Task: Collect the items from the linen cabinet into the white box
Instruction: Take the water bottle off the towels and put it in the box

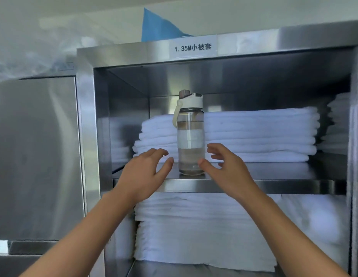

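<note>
Just so: two spread grips either side of the bottle

Up in the steel cabinet point(86, 116), a clear water bottle point(191, 134) with a cream lid and carry loop stands upright at the front of the upper shelf point(274, 185), just ahead of a stack of folded white linen point(254, 134). From where I stand, the person's left grip point(146, 172) hovers just left of the bottle's lower half, fingers spread and loosely bent, thumb tip close to the plastic but apart from it. The right grip point(228, 168) mirrors it on the other side, fingers fanned out, holding nothing; its thumb tip lies right at the bottle's edge and I cannot tell if it touches. Below the shelf sits a taller pile of white linen point(204, 226). A printed label point(193, 47) is stuck to the cabinet's top rail, a blue sheet point(160, 27) pokes up behind it, and a closed steel door point(34, 146) stands to the left
</note>
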Action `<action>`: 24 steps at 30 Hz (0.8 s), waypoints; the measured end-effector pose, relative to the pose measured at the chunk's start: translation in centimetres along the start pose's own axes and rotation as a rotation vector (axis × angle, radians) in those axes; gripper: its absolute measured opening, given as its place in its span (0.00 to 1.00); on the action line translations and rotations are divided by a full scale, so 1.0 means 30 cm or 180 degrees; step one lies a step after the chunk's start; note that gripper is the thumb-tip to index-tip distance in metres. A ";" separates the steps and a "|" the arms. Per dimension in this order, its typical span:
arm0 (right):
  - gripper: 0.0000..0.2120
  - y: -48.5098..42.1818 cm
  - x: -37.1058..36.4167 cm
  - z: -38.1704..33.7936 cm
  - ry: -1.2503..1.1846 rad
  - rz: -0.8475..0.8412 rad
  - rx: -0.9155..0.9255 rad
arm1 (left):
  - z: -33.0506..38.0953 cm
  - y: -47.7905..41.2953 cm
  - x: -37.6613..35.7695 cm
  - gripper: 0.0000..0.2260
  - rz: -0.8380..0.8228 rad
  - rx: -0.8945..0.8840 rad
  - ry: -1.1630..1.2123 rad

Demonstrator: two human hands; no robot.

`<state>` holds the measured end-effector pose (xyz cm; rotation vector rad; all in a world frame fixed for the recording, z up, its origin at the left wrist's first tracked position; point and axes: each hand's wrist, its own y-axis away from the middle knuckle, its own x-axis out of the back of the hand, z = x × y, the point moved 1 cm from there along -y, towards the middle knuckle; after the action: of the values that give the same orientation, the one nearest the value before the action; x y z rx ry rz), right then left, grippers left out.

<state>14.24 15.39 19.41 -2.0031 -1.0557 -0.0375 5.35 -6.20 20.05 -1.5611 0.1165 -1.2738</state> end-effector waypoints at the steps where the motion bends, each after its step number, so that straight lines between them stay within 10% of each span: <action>1: 0.23 -0.012 -0.006 0.005 0.0042 0.0020 -0.0019 | -0.013 -0.016 -0.001 0.19 -0.0002 -0.0016 -0.0026; 12: 0.40 -0.224 -0.086 0.047 0.0079 0.0346 -0.0320 | -0.122 -0.133 -0.067 0.23 0.0158 -0.0213 0.0109; 24: 0.35 -0.326 -0.225 0.120 -0.0365 0.0450 -0.0255 | -0.161 -0.215 -0.201 0.22 0.0442 -0.0179 0.0697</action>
<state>1.97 16.18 21.04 -2.1696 -0.9946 0.1129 -4.11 -2.73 20.31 -1.4306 0.3963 -1.3368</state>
